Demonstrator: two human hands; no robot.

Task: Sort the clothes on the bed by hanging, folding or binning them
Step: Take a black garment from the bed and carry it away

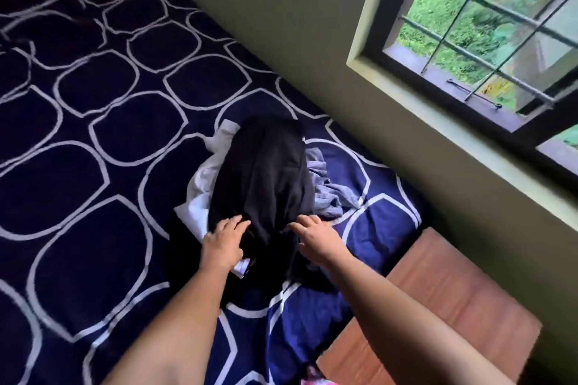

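Both bare forearms reached over the navy ring-patterned bedspread [93, 134]. Set apart, the left hand [223, 239] and right hand [316, 236] rested loosely extended fingers on the near end of a black garment [266, 172], gripping nothing. It lay heaped over a white garment [203, 178] and a grey garment [328, 191], near the wall below the window [484, 25].

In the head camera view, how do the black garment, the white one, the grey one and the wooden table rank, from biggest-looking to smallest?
1. wooden table, though it lies nearest the camera, which flatters it.
2. black garment.
3. white garment and grey garment: alike, both partly buried under the black one, so unranked.
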